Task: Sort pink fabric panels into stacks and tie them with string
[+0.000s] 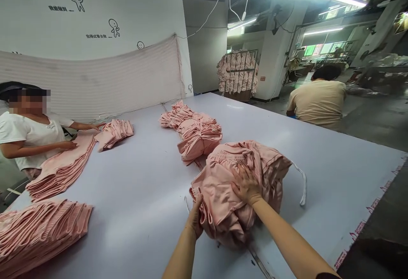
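A large bundle of pink garments [219, 190], gathered at an elastic waistband, lies on the table in front of me. My right hand [246, 184] rests on top of it with the fingers spread over the cloth. At the bundle's left side, my left hand [196, 217] grips the folded edges; its fingers are partly hidden by the fabric. A white cord [302, 183] hangs from the bundle's right side onto the table. Just behind it sit more tied pink bundles [200, 136], in a row leading away.
The pale table [143, 211] has a stack of pink pieces [47, 232] at its near left. Across it, a co-worker [35, 134] handles long pink pieces [66, 160]. Another person [318, 100] sits beyond the right edge. A loaded rack [237, 73] stands behind.
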